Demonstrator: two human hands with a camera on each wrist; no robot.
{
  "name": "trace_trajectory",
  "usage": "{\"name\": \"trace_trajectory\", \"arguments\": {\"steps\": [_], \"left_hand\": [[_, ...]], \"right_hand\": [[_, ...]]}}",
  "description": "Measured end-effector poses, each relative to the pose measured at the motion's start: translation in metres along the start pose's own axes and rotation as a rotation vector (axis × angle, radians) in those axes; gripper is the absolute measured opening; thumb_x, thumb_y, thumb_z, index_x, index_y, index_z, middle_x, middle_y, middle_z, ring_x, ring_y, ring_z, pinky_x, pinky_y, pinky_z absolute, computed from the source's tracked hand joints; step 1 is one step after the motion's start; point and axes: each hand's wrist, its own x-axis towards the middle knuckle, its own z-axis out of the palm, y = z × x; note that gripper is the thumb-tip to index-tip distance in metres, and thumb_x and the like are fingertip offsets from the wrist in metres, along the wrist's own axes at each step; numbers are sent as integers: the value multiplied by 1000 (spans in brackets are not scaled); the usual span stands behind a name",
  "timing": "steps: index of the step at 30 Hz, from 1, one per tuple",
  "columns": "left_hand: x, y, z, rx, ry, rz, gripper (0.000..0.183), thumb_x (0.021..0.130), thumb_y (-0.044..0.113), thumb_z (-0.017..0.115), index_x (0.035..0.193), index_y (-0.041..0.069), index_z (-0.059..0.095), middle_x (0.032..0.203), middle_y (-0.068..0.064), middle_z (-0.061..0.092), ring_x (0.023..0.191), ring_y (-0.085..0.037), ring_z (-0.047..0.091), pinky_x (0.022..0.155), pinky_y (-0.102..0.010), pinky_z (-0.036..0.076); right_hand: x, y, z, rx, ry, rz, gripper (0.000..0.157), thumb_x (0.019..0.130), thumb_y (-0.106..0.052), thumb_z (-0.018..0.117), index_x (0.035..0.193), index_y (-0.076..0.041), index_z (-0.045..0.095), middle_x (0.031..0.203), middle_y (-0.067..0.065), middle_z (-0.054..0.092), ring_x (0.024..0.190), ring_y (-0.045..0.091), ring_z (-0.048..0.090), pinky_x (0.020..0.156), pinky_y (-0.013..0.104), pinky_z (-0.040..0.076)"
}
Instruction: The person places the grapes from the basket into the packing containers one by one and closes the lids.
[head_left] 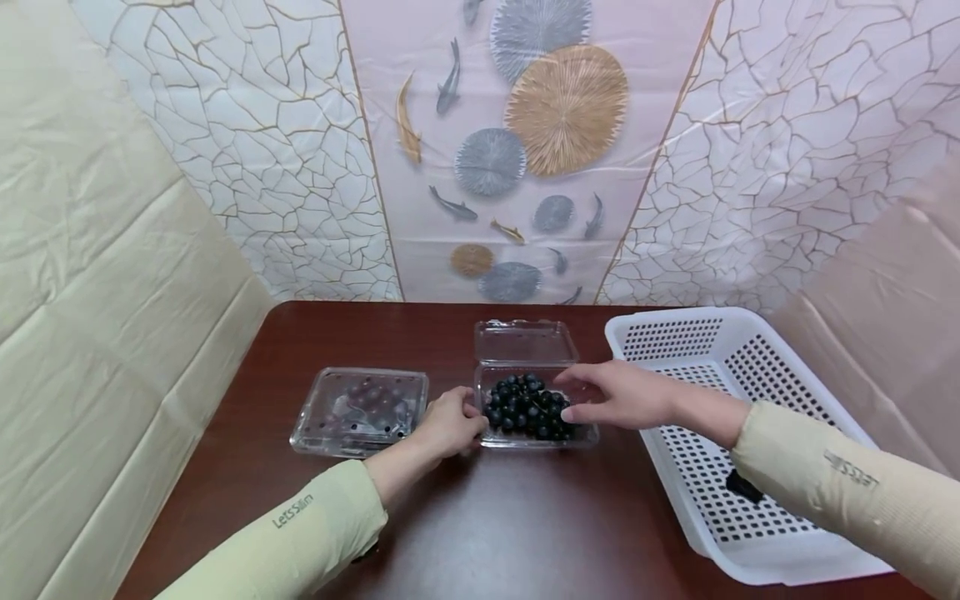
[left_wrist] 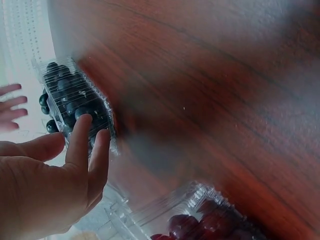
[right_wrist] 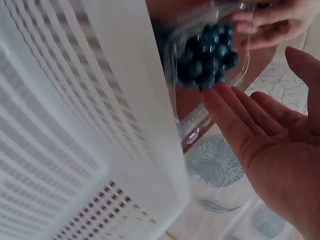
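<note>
Dark grapes [head_left: 528, 408] are heaped in a clear plastic clamshell box [head_left: 495, 442] with its lid [head_left: 525, 342] folded back. My left hand [head_left: 450, 423] is at the box's left side, fingers loosely bent by its wall; the left wrist view shows that hand [left_wrist: 55, 185] with thumb and fingers apart. From the right, my right hand [head_left: 622, 394] reaches over the box, its fingertips at the grapes. In the right wrist view this hand [right_wrist: 270, 135] has nearly straight fingers, palm showing, near the grapes [right_wrist: 207, 60]. Whether the fingertips press on the fruit is unclear.
A closed clear box [head_left: 315, 425] with reddish grapes [head_left: 371, 400] lies to the left on the brown table [head_left: 480, 517]. At the right stands a large white perforated basket [head_left: 675, 492], under my right forearm. A patterned backdrop [head_left: 300, 167] rises behind the table.
</note>
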Motion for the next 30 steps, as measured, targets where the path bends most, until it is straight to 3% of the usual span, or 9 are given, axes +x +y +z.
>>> {"name": "trace_trajectory", "arguments": {"steps": [4, 10, 16, 21, 27, 30], "left_hand": [[2, 0, -3, 33, 11, 12, 56, 93, 0, 73, 145, -11, 54, 104, -16, 78, 73, -24, 79, 69, -30, 67], [6, 6, -7, 115, 0, 9, 58, 94, 6, 74, 146, -9, 54, 106, -12, 77, 74, -21, 78, 87, -35, 64], [13, 13, -10, 194, 15, 4, 60, 96, 18, 76, 146, -7, 56, 113, -12, 77, 111, -30, 72, 107, -46, 56], [22, 21, -15, 190, 12, -19, 58, 98, 21, 73, 147, -6, 56, 123, -15, 73, 122, -33, 67, 109, -47, 55], [35, 35, -27, 219, 10, -35, 56, 102, 24, 67, 149, -5, 54, 130, -16, 69, 127, -33, 63, 109, -46, 54], [45, 41, -29, 236, 11, -54, 58, 104, 27, 66, 151, -4, 53, 141, -18, 65, 135, -35, 58, 113, -47, 51]], "right_hand": [[-21, -3, 11, 43, 53, 29, 63, 105, -45, 69, 146, 2, 59, 137, 15, 69, 127, 33, 66, 107, 55, 56], [-53, -10, 29, 61, 136, 86, 68, 105, -49, 67, 151, -1, 55, 149, 16, 61, 138, 37, 57, 111, 60, 51], [-80, -24, 60, 34, 242, 105, 72, 104, -53, 67, 156, -5, 51, 154, 15, 57, 141, 38, 56, 111, 62, 50], [-85, -32, 85, 37, 330, 135, 76, 102, -53, 69, 161, -10, 46, 161, 14, 51, 145, 37, 52, 112, 63, 48], [-77, -36, 109, 55, 419, 162, 78, 103, -51, 70, 164, -12, 40, 167, 15, 42, 149, 37, 47, 113, 63, 48], [-72, -36, 119, 81, 448, 184, 80, 103, -50, 70, 164, -9, 39, 168, 17, 39, 150, 38, 46, 112, 62, 48]]}}
